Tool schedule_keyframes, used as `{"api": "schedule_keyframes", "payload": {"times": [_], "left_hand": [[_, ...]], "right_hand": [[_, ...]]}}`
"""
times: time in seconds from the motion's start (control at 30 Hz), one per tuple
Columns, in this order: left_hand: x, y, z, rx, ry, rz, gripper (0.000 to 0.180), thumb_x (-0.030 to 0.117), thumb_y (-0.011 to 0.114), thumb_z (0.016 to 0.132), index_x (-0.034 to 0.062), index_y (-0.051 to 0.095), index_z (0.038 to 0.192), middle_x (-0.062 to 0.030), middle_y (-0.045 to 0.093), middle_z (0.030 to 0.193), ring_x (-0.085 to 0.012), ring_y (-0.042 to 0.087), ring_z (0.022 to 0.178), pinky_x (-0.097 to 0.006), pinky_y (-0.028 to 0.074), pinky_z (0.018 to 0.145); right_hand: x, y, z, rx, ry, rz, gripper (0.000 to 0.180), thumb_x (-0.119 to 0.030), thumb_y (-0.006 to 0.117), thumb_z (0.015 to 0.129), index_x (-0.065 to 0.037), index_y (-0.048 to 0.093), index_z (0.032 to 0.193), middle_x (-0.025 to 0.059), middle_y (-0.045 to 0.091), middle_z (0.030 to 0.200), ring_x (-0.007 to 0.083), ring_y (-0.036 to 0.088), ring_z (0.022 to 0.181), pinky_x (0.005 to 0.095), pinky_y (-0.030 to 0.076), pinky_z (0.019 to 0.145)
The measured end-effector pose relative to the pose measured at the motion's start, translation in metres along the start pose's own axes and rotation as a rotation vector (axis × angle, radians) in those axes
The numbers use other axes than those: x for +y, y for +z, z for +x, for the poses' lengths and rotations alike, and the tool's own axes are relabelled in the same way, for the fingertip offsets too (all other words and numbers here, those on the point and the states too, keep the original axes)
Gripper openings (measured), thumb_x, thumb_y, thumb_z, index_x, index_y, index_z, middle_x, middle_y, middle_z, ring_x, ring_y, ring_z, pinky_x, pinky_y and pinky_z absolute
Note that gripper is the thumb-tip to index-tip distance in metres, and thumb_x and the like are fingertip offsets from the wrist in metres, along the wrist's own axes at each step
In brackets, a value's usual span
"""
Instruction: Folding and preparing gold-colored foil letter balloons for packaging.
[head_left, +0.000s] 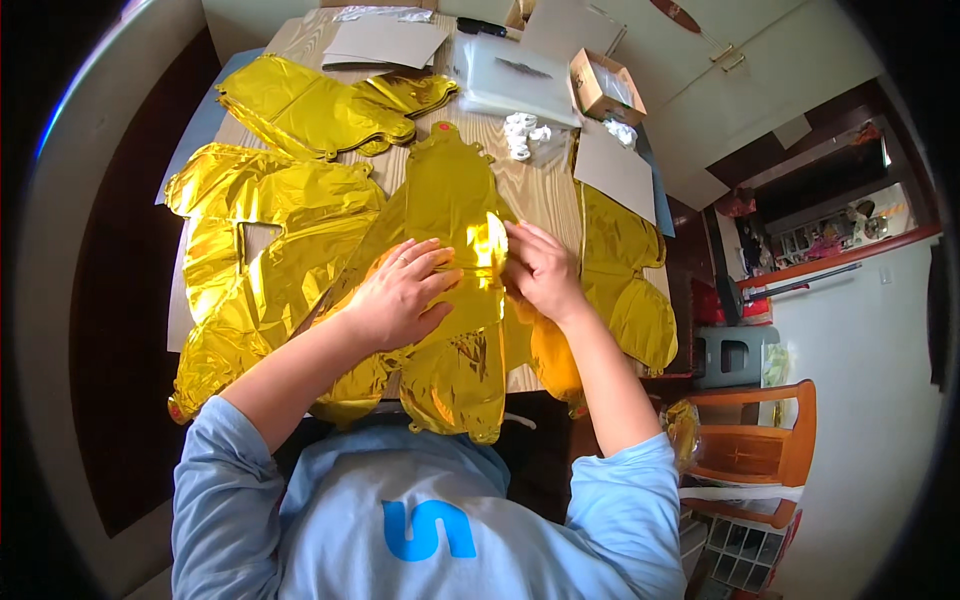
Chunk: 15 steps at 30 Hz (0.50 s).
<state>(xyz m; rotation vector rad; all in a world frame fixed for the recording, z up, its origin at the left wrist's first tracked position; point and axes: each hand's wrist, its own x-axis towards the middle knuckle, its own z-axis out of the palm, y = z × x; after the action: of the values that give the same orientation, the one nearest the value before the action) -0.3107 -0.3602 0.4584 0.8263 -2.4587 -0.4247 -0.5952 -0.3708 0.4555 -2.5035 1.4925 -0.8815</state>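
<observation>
A flat, uninflated gold foil balloon (447, 190) lies lengthwise down the middle of the wooden table (545, 190). My left hand (400, 292) presses flat on its middle, fingers spread. My right hand (537, 268) pinches the balloon's right edge beside the left fingertips. More gold foil balloons lie around it: one at the left (255, 260), one at the far left back (305, 110), one at the right edge (620, 270).
At the table's back are grey card sheets (385, 42), a clear plastic bag (515, 75), an open cardboard box (603, 85), crumpled white bits (522, 133) and another grey sheet (615, 170). A wooden chair (760, 445) stands at the right, beside a grey stool (735, 355).
</observation>
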Motion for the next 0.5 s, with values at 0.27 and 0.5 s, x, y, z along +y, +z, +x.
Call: {"api": "schedule_keyframes", "payload": {"times": [0.27,0.5], "left_hand": [[0.0007,-0.0031,-0.0003,-0.016,-0.012,-0.007,0.047,0.023,0.068,0.09,0.0094,0.063,0.134,-0.017,0.055,0.143,-0.0385,0.046,0.139,-0.055,0.033,0.118],[0.0002,-0.0027,-0.0001,-0.04,-0.017,-0.01,0.048,0.024,0.068,0.091,0.0094,0.062,0.136,-0.017,0.054,0.145,-0.0385,0.046,0.14,-0.056,0.032,0.119]], "right_hand": [[-0.0065,0.0055,-0.0019,-0.136,-0.062,-0.113,0.043,-0.031,0.067,0.097,-0.008,0.067,0.133,0.0074,0.06,0.147,0.0315,0.05,0.139,0.0424,0.039,0.116],[-0.0025,0.0052,-0.0016,-0.236,-0.085,-0.163,0.053,-0.035,0.058,0.102,-0.01,0.053,0.148,0.0079,0.045,0.159,0.0342,0.038,0.147,0.0465,0.029,0.122]]}}
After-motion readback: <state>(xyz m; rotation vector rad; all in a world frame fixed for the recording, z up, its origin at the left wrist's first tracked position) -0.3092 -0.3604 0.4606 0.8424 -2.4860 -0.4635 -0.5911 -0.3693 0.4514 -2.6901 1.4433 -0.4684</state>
